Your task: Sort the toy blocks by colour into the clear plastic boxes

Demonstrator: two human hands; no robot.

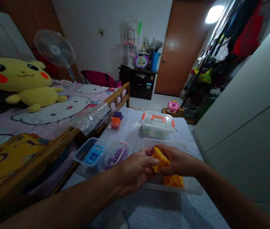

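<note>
Both my hands hold one yellow-orange toy block piece (160, 159) above a clear plastic tray (146, 186). My left hand (137, 167) closes on its left side, thumb on the front. My right hand (176, 160) wraps its right side from above and behind. More yellow-orange pieces (173, 181) lie in the tray just below my right hand. To the left, a clear tub (80, 156) has light-blue pieces (94, 154) in it. Beside that tub, purple pieces (118, 156) show at a clear container (101, 162) with a pale handle.
A lidded clear box (157, 128) with orange clips stands behind the tray. Orange and purple pieces (116, 121) sit in a small clear container at the back left. A wooden bed rail (89, 119) with clear plastic wrap (89, 117) borders the table's left; a pale cabinet (247, 127) stands right.
</note>
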